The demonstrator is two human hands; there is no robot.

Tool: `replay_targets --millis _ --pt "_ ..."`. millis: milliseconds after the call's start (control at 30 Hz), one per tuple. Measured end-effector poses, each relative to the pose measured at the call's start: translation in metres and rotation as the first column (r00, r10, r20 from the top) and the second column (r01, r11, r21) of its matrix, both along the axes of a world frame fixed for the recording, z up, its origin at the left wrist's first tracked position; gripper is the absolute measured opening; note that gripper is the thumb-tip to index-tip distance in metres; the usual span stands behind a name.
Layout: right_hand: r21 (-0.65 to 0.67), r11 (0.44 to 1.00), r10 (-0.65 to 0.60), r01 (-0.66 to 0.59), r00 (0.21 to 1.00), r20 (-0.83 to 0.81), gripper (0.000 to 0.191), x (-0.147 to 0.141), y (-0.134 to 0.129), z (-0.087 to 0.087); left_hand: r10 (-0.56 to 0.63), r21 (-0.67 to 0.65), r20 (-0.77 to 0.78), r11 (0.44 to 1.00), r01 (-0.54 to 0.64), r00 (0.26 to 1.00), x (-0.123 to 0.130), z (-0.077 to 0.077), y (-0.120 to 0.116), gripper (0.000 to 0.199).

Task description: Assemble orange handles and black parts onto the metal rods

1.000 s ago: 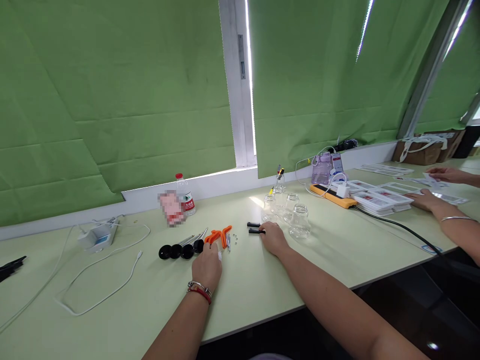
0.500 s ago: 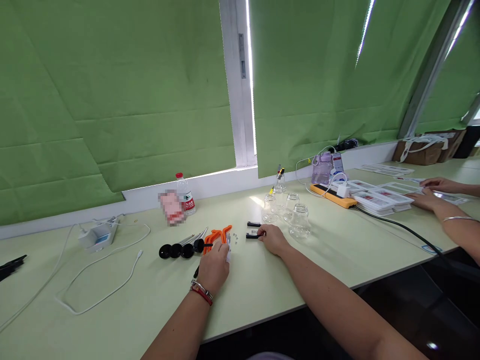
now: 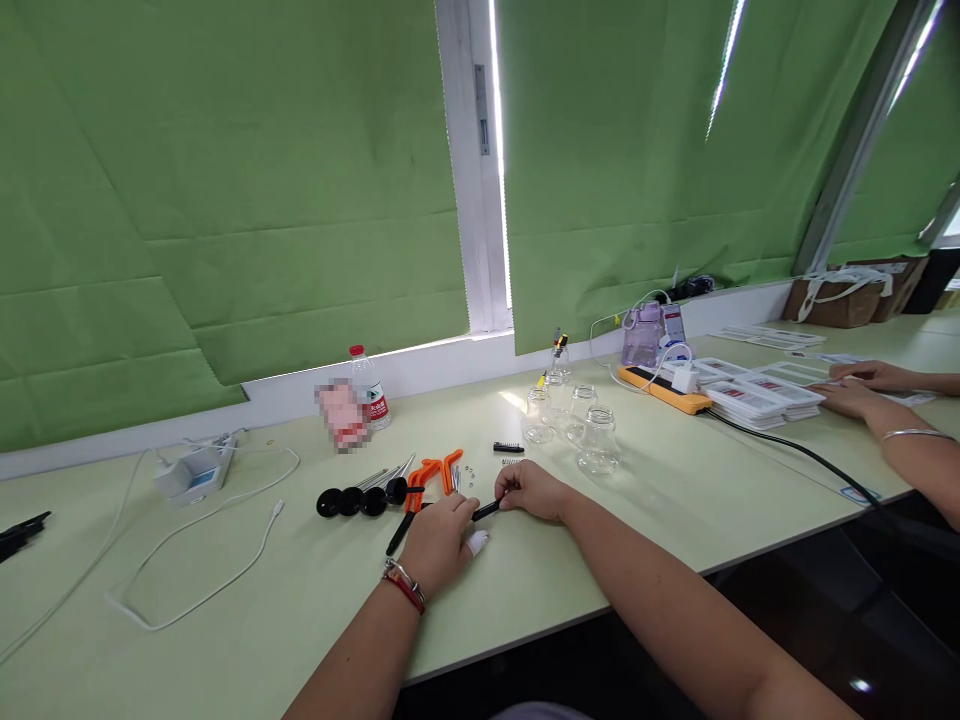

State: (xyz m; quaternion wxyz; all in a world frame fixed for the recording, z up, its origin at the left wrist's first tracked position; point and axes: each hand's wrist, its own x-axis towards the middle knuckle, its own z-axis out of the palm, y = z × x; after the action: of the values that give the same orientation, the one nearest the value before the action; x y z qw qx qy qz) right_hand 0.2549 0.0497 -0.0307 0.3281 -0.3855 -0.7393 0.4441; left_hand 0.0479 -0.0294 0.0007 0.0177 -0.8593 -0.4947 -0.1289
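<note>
A short black rod-like piece (image 3: 486, 511) is held low over the table, between my two hands. My right hand (image 3: 531, 490) pinches its right end. At its left end are the closed fingers of my left hand (image 3: 444, 535), whose thumb has a white wrap. Just beyond my right hand lies a loose spring (image 3: 512, 462), with another black piece and spring (image 3: 508, 448) behind it. Orange bracket-shaped parts (image 3: 429, 470) lie past my left hand, beside several small metal bits (image 3: 470, 475). A black stick (image 3: 400, 534) is partly hidden by my left hand.
Left of the orange parts are several round black pieces (image 3: 351, 502) and thin metal rods (image 3: 386, 478). Clear glass jars (image 3: 598, 440) stand to the right. An orange power strip (image 3: 664, 390), stacked cards (image 3: 757, 395) and another person's hands (image 3: 855, 390) are farther right. A white cable (image 3: 217, 585) lies left.
My right hand has lifted the nearer black piece off the table and brought it toward me, leaving its spring behind. My left hand has moved right, from the orange parts to the piece's left end.
</note>
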Motion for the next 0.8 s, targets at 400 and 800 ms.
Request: replay_targets --millis 400,800 --pt "0.263 0.900 -0.384 0.348 0.918 0.098 0.012 0.001 0.009 -0.002 -0.018 0.043 0.227 0.999 0.008 0.974 -0.005 -0.008 0.007 0.025" --pt "0.374 0.859 -0.474 0.349 0.819 0.323 0.026 0.012 0.026 -0.010 0.054 0.006 0.349 0.998 -0.060 0.936 -0.004 0.000 0.002 0.022"
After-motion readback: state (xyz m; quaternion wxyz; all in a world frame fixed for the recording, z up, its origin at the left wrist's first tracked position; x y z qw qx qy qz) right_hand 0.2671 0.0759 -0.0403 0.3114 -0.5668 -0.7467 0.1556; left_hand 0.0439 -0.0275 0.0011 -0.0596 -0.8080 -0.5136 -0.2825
